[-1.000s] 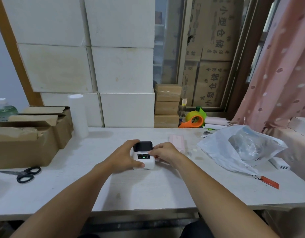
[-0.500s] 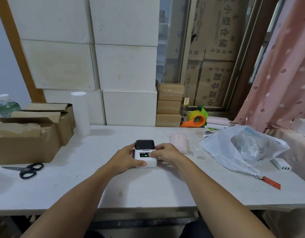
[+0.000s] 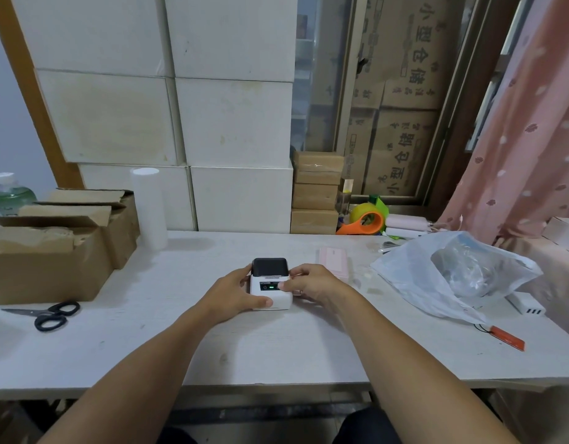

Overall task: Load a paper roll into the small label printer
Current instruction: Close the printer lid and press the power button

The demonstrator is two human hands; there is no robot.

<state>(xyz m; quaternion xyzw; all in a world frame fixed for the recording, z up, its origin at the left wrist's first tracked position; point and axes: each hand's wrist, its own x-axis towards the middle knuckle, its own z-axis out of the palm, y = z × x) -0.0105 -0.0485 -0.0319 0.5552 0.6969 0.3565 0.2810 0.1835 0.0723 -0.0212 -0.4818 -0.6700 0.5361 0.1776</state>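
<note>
Brown cardboard boxes (image 3: 49, 251) are stacked at the far left of the white table (image 3: 276, 354), their flaps open, with a green-tinted bottle (image 3: 9, 195) seen behind them; black-handled scissors (image 3: 49, 315) are laid flat on the table just in front of the boxes; a tall white paper roll (image 3: 148, 208) is stood upright near the back edge, well apart from both hands. At the middle of the table the small label printer (image 3: 271, 288) is set, white in body with a dark lid closed on top and a green light lit on its front panel; it is held between the two hands. The left hand (image 3: 235, 293) is wrapped against the printer's left side, its thumb laid along the lower front edge; the right hand (image 3: 312, 285) is pressed against the right side, its thumb resting on the front panel beside the light; both hands are closed on the printer. A pink flat object (image 3: 334, 261) is lain just behind the right hand; an orange tape dispenser (image 3: 364, 222) is placed at the back by small stacked cartons (image 3: 316, 193); a translucent plastic bag (image 3: 452, 277) is spread further right, with a white charger (image 3: 528, 302) and a red tag (image 3: 507, 338) near its front edge; a pink curtain (image 3: 526, 129) is hung at the far right.
</note>
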